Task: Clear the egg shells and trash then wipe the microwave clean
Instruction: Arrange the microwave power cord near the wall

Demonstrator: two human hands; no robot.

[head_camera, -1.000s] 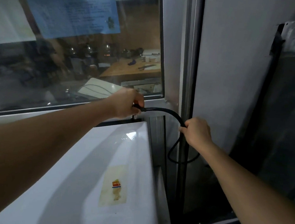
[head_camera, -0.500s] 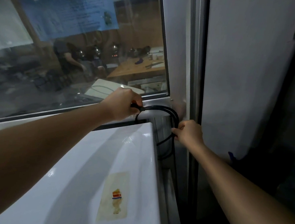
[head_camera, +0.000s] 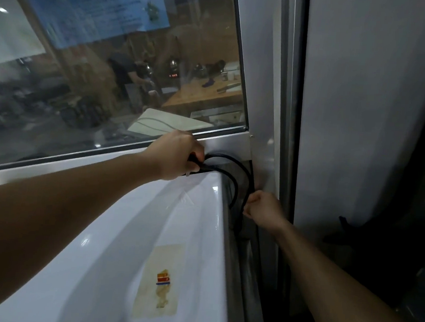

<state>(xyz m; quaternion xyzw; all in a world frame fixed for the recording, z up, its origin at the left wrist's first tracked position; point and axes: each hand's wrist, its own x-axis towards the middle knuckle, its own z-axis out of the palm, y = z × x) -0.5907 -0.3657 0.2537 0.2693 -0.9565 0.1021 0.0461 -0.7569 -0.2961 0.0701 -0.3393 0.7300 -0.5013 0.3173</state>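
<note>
A worn sticker [head_camera: 159, 282] is seen on the white microwave [head_camera: 111, 267] top, nearest, below both hands. A black cord [head_camera: 232, 180] is gripped by the right hand [head_camera: 266, 210] beside the microwave's right edge and by the left hand [head_camera: 178, 158] at its rear corner. The window [head_camera: 112, 64] lies beyond.

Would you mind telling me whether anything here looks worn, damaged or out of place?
The sticker on the white appliance top looks yellowed, stained and partly worn away. Nothing else stands out.
</note>
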